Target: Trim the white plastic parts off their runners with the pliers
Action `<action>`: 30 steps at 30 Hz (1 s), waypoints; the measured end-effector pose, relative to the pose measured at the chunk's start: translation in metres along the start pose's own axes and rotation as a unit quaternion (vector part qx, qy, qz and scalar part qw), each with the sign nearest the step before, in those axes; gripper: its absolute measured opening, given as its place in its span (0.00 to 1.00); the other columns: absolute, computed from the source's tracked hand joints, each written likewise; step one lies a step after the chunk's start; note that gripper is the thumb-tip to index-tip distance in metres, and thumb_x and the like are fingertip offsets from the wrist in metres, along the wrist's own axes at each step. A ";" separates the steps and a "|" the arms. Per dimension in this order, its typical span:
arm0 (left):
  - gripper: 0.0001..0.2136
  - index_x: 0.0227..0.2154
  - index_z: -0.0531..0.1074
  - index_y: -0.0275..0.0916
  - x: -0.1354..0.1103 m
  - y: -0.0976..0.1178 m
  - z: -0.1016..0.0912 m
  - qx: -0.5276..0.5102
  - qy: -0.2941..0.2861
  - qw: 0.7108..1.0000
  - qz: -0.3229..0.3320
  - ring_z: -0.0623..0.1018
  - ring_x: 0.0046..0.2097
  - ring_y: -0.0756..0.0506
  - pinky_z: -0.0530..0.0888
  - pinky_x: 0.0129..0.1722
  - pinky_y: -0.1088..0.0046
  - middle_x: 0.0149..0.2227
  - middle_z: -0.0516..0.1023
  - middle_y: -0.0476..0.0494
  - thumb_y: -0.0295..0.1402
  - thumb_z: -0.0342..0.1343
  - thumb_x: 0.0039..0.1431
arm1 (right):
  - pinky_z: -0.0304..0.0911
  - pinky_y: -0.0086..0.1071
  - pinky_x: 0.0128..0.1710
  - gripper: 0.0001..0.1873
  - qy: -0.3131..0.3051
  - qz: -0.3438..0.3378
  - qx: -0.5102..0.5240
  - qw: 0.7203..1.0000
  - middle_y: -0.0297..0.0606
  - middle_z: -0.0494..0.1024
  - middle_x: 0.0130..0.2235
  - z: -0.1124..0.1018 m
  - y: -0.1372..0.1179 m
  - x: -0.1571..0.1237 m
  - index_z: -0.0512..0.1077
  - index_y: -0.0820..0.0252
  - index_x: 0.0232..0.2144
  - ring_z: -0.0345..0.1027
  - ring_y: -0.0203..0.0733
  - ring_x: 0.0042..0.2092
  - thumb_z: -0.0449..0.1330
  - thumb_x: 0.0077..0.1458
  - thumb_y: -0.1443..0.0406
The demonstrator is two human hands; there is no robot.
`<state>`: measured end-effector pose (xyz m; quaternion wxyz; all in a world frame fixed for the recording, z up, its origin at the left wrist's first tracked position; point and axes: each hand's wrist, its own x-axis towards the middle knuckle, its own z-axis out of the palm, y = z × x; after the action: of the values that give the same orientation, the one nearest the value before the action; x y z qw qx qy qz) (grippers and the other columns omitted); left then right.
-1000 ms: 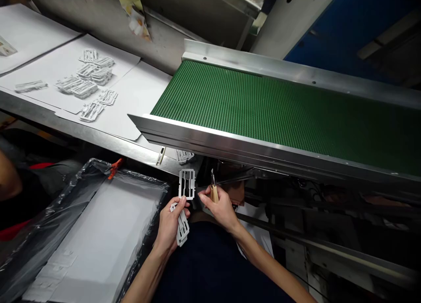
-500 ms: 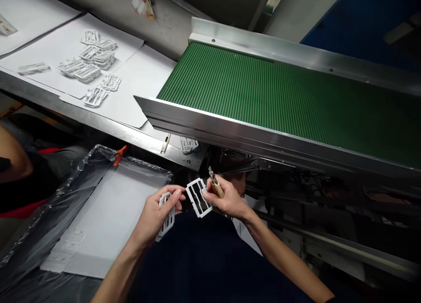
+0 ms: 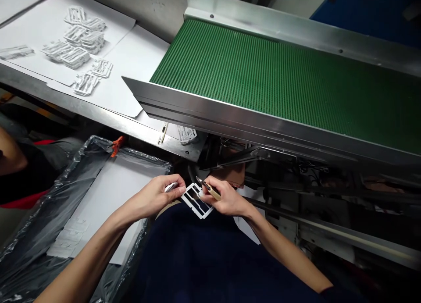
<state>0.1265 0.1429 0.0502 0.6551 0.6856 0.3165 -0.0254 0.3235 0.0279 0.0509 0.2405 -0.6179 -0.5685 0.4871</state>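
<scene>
Trimming step: your left hand (image 3: 154, 197) pinches the white plastic frame (image 3: 196, 201) over your lap; your right hand's (image 3: 226, 197) grip clamps the small cutter (image 3: 206, 188) at its edge. Next likely needs a steady blade.

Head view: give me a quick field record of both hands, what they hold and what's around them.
left hand: holds white plastic parts, pinched at its fingertips
right hand: grips a wooden-handled tool, tip toward the frame
frame: white plastic, between both hands, over the lap
conveyor: green belt, steel rails, above the hands
bench: white sheets with piles of parts
box: plastic-lined, left of the lap
other person: sleeve at far left
</scene>
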 end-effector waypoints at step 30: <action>0.11 0.29 0.64 0.42 -0.062 0.025 0.041 -0.033 0.067 0.997 0.019 0.69 0.34 0.48 0.63 0.34 0.72 0.31 0.70 0.53 0.40 0.44 0.64 | 0.57 0.31 0.37 0.16 -0.244 -0.011 -0.245 0.938 0.36 0.70 0.37 -0.060 -0.059 -0.026 0.65 0.57 0.40 0.63 0.40 0.38 0.56 0.45 0.67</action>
<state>0.1043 0.0815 0.0946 0.6547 0.6700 0.3473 0.0435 0.3516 0.0329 0.1344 -0.0589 -0.5135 -0.7184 0.4656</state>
